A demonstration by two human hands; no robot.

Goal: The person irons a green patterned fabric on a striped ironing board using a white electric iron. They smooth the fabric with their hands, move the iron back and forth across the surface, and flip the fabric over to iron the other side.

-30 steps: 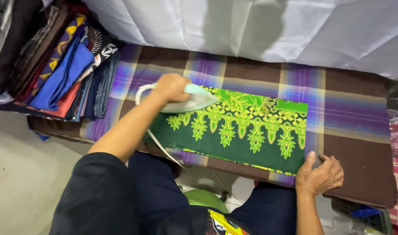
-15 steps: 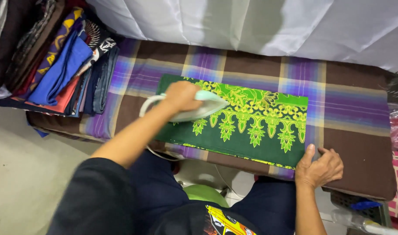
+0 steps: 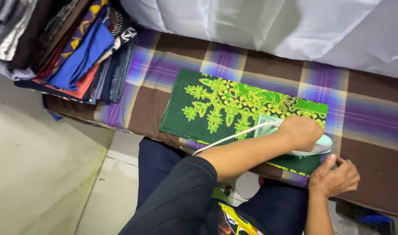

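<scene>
A folded green cloth (image 3: 216, 102) with a bright yellow-green leaf pattern lies flat on a padded surface covered in brown and purple plaid (image 3: 373, 117). My left hand (image 3: 300, 131) grips the handle of a pale mint and white iron (image 3: 320, 146), which sits on the cloth's right end. Its white cord (image 3: 229, 138) trails back along my forearm. My right hand (image 3: 334, 176) rests fingers-down on the cloth's near right corner, just below the iron.
A stack of folded clothes (image 3: 79, 61) in blue, red and dark colours sits at the left end of the plaid surface. White fabric (image 3: 268, 26) lies along the far side. Pale floor (image 3: 38, 174) is at the left.
My left hand has slid the iron from the cloth's left end across to its right end. My right hand has stayed at the near right corner.
</scene>
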